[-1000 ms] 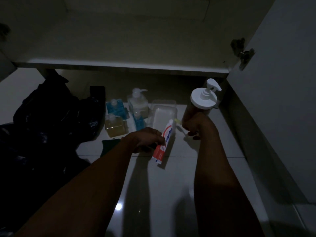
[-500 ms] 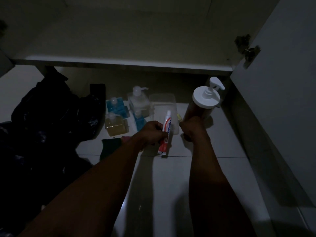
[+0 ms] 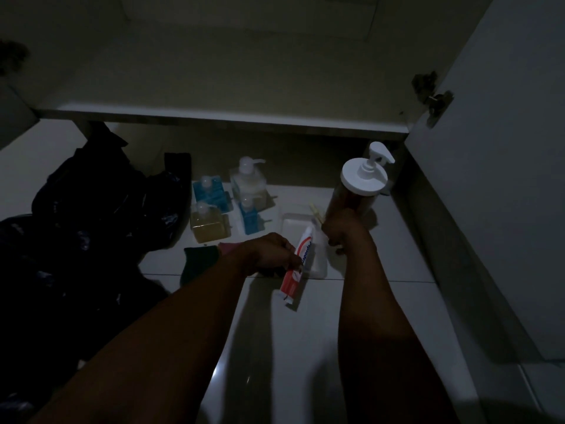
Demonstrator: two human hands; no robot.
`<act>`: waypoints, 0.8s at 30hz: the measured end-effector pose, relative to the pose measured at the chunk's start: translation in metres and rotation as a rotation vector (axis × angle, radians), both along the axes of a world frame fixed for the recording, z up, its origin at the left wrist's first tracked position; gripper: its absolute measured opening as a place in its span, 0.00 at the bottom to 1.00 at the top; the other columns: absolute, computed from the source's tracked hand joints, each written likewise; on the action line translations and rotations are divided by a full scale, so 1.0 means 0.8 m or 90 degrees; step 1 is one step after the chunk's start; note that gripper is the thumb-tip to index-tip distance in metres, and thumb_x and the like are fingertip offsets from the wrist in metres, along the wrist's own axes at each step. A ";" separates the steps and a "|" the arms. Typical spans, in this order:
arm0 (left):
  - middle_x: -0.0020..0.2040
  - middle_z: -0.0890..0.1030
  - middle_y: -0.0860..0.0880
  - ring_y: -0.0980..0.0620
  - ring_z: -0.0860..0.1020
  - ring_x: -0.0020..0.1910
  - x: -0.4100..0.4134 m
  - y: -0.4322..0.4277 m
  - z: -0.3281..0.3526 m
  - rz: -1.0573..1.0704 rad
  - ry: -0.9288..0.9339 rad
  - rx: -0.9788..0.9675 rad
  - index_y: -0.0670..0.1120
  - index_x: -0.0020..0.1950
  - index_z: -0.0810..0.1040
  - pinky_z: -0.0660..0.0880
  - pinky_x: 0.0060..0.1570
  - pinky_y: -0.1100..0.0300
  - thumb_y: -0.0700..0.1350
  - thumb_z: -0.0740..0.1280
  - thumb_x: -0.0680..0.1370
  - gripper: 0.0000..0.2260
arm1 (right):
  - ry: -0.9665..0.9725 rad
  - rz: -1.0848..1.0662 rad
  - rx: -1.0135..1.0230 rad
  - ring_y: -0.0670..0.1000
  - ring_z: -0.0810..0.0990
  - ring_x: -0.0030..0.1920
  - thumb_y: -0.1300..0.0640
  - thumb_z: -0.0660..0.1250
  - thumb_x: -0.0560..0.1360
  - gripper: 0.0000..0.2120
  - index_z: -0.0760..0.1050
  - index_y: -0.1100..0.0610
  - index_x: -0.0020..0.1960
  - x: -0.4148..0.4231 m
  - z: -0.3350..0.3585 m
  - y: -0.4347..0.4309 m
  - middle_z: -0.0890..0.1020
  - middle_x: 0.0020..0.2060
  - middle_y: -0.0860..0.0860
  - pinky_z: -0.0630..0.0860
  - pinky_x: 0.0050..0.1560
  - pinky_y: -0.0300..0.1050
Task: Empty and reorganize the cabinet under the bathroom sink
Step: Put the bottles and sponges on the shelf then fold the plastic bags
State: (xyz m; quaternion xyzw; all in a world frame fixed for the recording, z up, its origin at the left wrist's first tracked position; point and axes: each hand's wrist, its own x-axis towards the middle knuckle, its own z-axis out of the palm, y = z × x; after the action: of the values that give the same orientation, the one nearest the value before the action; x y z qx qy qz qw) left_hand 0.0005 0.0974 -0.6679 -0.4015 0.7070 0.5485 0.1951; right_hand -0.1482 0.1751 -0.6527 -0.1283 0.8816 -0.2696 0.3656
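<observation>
On tiled floor (image 3: pixel 397 255) below open cabinet (image 3: pixel 214 113): black bag (image 3: pixel 91 209) at left, big pump bottle (image 3: pixel 363 179) at right, small soap bottles (image 3: pixel 247 182) between. Gripping toothpaste tube (image 3: pixel 295 264) in curled left hand (image 3: pixel 269 255) fingers, over white tray (image 3: pixel 293 223). Holding yellow stick (image 3: pixel 315 211) in curled right hand (image 3: pixel 342 231) fingers, beside pump bottle.

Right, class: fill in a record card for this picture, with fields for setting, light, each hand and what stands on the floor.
Setting: tiled floor before an open cabinet
Light: very dim
Left: left hand grips a red-and-white toothpaste tube
Right: right hand curled round a thin yellow stick, too dark to identify, in front of the big pump bottle
On floor: four small bottles, clear tray, black bag
</observation>
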 end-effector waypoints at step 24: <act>0.54 0.83 0.40 0.46 0.83 0.51 -0.044 -0.012 -0.045 0.132 0.103 -0.255 0.38 0.58 0.80 0.81 0.52 0.49 0.40 0.76 0.72 0.16 | 0.174 -0.025 -0.072 0.55 0.82 0.51 0.58 0.68 0.75 0.08 0.79 0.55 0.54 0.023 -0.060 -0.031 0.82 0.51 0.54 0.80 0.50 0.53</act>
State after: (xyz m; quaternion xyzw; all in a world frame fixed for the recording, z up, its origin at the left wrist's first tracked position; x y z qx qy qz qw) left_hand -0.0344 0.0877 -0.7037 -0.4576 0.7700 0.4446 -0.0034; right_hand -0.1299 0.1502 -0.7009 -0.1667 0.9088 -0.3064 0.2289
